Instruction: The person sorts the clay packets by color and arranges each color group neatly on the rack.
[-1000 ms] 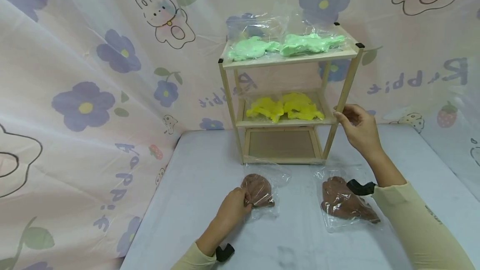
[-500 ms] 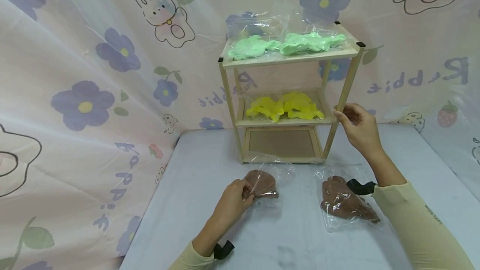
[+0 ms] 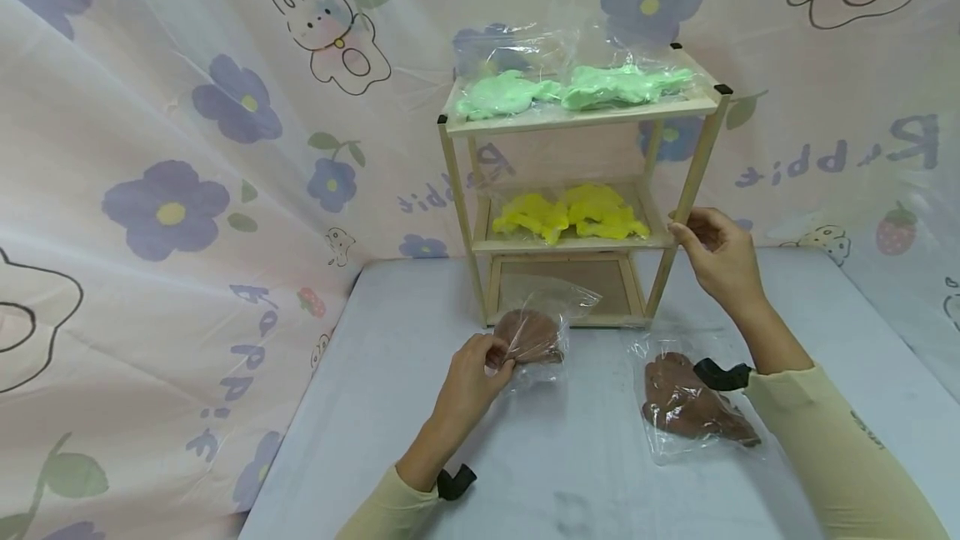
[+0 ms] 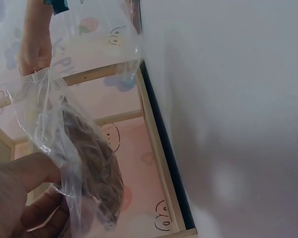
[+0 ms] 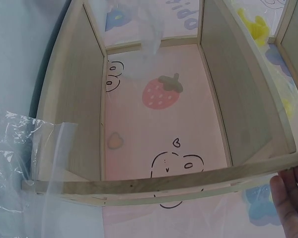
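My left hand pinches the near-left edge of a clear plastic bag holding a brown, flattened item. In the left wrist view, that brown item hangs upright in its wrinkled bag beside the fingers; its exact kind is unclear. The bag is just before the bottom tier of a three-tier wooden rack. With thumb and fingers my right hand grips the rack's front right post at middle-shelf height. Only its fingers show in the right wrist view, against the post.
Another bagged brown item lies on the white table beneath the right forearm. Bagged green items sit on the top shelf. Bagged yellow items rest on the middle one. A printed curtain hangs behind and left.
The left hand has moved forward and slightly right with the bagged brown item, bringing it from the table toward the rack's bottom tier. My right hand stays on the post.
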`<state>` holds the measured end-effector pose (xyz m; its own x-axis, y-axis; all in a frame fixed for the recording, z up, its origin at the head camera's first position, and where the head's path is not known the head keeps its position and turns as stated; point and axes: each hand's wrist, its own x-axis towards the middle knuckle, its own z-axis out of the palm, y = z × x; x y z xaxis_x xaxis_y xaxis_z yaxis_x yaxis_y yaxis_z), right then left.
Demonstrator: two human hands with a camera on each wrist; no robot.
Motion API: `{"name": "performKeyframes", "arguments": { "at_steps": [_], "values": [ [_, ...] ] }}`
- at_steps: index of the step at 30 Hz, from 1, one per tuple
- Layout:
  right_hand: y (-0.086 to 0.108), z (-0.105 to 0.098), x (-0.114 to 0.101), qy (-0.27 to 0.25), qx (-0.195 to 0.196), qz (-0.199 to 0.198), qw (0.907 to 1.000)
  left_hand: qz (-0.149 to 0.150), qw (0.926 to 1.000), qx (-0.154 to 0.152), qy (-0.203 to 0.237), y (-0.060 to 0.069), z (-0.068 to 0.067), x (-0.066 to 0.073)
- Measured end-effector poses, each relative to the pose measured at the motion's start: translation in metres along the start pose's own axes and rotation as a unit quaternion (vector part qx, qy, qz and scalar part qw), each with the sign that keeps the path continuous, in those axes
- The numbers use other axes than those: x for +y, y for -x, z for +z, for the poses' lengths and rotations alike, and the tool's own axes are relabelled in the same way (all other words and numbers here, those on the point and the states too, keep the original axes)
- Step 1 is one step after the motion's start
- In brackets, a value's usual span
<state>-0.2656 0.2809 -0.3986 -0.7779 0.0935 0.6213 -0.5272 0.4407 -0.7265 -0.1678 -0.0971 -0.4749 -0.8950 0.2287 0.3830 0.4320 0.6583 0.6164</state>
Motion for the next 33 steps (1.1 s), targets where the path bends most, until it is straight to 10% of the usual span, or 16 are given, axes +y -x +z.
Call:
{"name": "performKeyframes", "arguments": {
  "at_steps": [13, 33],
  "values": [
    [0.0, -0.001, 0.003, -0.001, 0.002, 0.0, 1.0, 0.018, 0.9978, 0.057, 0.029, -0.034, 0.023, -0.014],
    [0.0, 0.0, 0.001, 0.005, 0.002, -0.003, 1.0, -0.031, 0.9953, 0.091, -0.005, -0.075, 0.055, -0.03]
  ]
}}
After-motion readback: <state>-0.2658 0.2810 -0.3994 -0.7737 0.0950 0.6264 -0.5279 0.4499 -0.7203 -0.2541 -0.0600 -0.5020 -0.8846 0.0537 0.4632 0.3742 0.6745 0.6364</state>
